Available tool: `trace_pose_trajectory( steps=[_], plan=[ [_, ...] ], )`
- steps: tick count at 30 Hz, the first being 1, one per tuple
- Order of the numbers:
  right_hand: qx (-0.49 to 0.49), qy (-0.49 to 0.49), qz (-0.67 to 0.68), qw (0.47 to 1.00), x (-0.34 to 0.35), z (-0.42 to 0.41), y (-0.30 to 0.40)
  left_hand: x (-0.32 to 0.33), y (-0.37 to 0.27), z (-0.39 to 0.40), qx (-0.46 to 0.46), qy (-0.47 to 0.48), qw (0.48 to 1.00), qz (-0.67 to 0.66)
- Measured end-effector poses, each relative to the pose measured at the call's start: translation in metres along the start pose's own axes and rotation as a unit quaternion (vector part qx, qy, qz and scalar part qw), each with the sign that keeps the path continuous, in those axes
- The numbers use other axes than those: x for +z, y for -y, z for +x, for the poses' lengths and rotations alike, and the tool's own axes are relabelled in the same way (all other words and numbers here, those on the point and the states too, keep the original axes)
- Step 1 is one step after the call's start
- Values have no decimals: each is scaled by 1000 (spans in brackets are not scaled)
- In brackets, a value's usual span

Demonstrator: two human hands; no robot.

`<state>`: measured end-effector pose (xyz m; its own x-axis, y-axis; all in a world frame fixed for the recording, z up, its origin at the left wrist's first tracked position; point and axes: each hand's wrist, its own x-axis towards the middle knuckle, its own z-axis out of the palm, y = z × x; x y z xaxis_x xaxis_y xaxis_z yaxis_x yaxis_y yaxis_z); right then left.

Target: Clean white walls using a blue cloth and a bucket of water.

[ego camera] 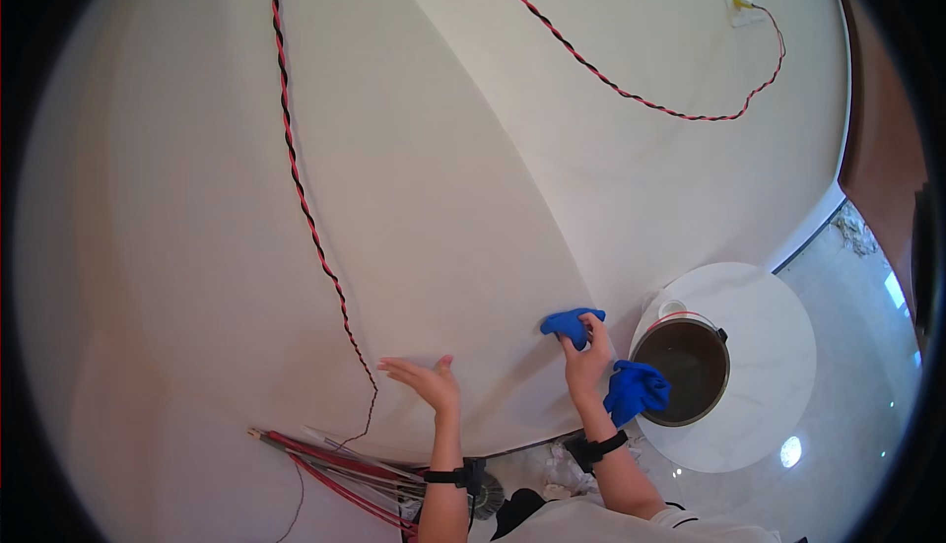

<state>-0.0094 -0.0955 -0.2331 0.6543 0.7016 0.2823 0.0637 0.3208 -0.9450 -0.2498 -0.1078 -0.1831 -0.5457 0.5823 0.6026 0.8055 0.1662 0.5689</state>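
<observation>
My right hand (587,358) grips a blue cloth (573,325) that lies against the white wall (443,210) near its corner line. Empty, with its fingers spread, my left hand (425,382) is at the wall to the left. Both wrists wear black straps. Beside my right forearm, a second blue cloth (637,389) hangs over the rim of a dark bucket (684,373). The bucket stands on a round white table (772,365). Left of my left hand, a twisted red and black wire (314,229) runs down the wall.
Another twisted wire (628,93) loops to a wall box (743,7) at the upper right. Red and grey cables (340,465) jut out at the lower left. Crumpled plastic (569,469) lies on the floor near my body, and more debris (856,229) is at the far right.
</observation>
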Motion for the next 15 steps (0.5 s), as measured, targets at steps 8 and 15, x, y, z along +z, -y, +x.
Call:
trace_pose_trajectory(
  steps=[8,15],
  plan=[
    [34,6,4,999,23,-21,5,-9,-6,2,-7,0,1000,-27],
    [48,-13,14,999,71,-68,27,-45,40,-4,123,90,984,-87]
  ],
)
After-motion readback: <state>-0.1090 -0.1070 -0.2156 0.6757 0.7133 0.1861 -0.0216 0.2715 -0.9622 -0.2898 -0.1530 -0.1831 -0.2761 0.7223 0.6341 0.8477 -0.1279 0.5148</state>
